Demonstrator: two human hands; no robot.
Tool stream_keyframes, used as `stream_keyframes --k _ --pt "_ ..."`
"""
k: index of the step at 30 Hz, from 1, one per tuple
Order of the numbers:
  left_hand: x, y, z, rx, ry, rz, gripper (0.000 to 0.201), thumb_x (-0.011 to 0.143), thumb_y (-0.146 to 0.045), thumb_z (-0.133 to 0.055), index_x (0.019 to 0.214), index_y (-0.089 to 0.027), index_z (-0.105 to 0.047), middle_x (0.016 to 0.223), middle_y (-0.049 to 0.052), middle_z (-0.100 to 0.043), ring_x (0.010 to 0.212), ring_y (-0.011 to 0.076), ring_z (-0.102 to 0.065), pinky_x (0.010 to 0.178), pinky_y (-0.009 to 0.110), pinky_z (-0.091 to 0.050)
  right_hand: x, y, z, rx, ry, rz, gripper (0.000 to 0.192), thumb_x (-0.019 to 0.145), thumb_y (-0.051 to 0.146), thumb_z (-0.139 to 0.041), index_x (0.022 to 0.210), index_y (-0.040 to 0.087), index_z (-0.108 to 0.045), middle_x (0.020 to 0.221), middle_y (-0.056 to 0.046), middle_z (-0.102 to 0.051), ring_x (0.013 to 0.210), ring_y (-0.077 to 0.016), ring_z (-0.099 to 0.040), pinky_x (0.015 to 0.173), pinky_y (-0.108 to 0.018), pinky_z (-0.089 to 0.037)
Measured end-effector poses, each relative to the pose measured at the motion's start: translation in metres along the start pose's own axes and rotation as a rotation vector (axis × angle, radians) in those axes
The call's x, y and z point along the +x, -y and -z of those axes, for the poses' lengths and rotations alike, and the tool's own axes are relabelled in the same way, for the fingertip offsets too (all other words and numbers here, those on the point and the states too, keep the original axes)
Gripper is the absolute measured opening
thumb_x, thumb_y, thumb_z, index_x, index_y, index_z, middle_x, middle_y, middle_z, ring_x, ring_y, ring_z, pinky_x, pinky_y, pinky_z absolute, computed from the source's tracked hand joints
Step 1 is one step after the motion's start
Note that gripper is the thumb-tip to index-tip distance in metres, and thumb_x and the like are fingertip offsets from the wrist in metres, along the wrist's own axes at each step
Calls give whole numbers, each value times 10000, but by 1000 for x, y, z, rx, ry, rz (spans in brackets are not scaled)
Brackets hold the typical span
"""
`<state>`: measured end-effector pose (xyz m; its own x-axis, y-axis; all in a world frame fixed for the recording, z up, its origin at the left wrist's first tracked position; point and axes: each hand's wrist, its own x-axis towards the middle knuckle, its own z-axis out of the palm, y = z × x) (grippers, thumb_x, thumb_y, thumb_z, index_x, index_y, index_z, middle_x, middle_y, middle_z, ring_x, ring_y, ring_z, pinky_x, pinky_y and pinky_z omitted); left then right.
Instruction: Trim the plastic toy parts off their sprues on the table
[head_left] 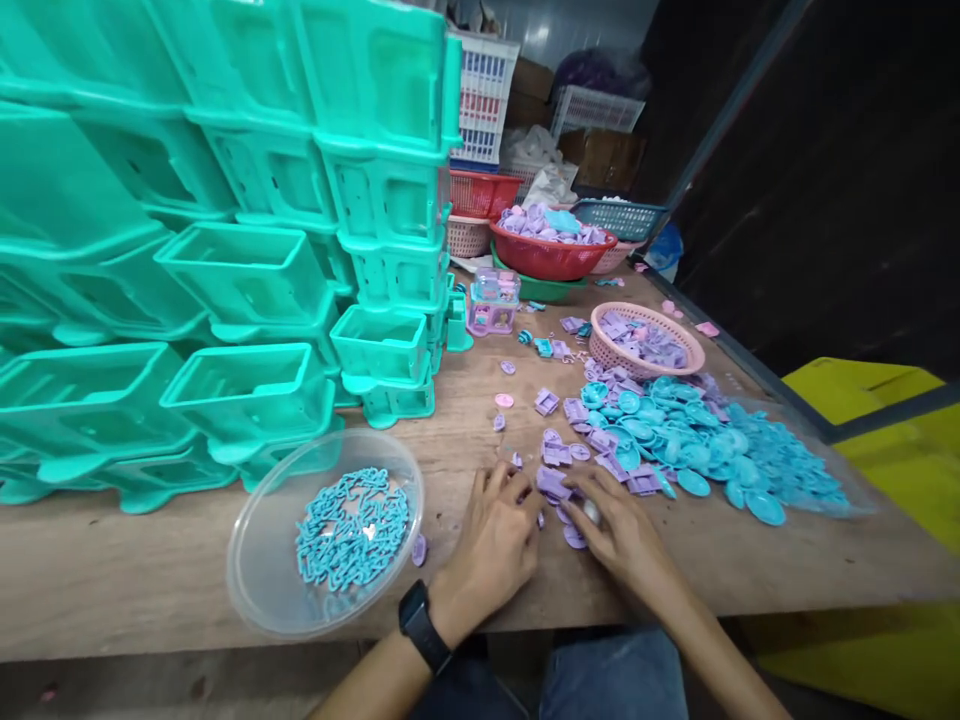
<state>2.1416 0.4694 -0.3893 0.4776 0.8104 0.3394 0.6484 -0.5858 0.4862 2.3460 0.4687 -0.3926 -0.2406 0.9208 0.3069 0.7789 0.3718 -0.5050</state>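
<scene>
Both hands rest on the wooden table (150,560) near its front edge, meeting over a small scatter of purple plastic parts (559,455). The left hand (491,545), with a black wristwatch (424,625) on its wrist, lies palm down; its fingers are loosely curled and close together, the tips touching a purple piece at the near end of the scatter. The right hand (619,535) also lies palm down, fingers bent toward the left hand, and a small pale piece shows between its fingertips — whether it is pinched or merely covered cannot be told. Just right of the hands lies a broad heap of blue plastic discs (720,450), mixed with purple parts at its left edge. To the left of the hands stands a clear round bowl (262,560) holding small teal chain-like pieces (352,525). Behind the bowl, stacked teal plastic housings (247,270) fill the left side of the table. Farther back sit a pink basket (690,355) with purple parts, a red basket (551,262) with more purple parts, and a small assembled toy (493,302) in purple and teal beside the stack.
</scene>
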Motion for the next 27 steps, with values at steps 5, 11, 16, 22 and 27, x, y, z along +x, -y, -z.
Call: stream_keyframes --k 5,11,16,22,27 --pt "-1 1 1 45 37 39 213 857 -53 -566 981 -198 -661 1107 88 -655 1110 294 -522 943 489 -497 35 -12 10 14 -31 36 187 942 359 -562 1014 241 -688 1017 -88 -718 976 -259 -686 863 -365 -560" --pt "-17 -5 -2 155 54 63 141 894 -82 -572 925 -197 -648 1126 82 -653 1136 295 -524 979 514 -474 91 -13 -3 -6 -12 118 306 929 269 -515 1159 222 -711 1147 -109 -721 1081 -276 -669 946 -414 -533" --pt "-40 -14 -1 99 -33 41 326 936 -91 -537 1228 -217 -608 1264 88 -638 1187 283 -515 992 485 -467 65 -11 -1 44 -100 129 289 965 317 -505 1064 233 -764 1064 -81 -745 1014 -247 -690 890 -376 -533" --pt "-47 -18 3 82 -50 10 168 1022 -247 -522 1131 -238 -651 1174 63 -677 1142 264 -551 979 471 -480 45 11 -17 -153 -79 101 301 998 350 -492 972 254 -776 1045 -79 -768 988 -279 -667 842 -421 -422" --pt "-52 -7 4 -30 -233 229 166 995 -149 -496 1067 -201 -636 1112 94 -636 1033 236 -571 891 397 -536 58 24 -36 -288 -7 105 209 959 318 -571 893 241 -753 1015 -76 -776 982 -303 -641 828 -428 -345"
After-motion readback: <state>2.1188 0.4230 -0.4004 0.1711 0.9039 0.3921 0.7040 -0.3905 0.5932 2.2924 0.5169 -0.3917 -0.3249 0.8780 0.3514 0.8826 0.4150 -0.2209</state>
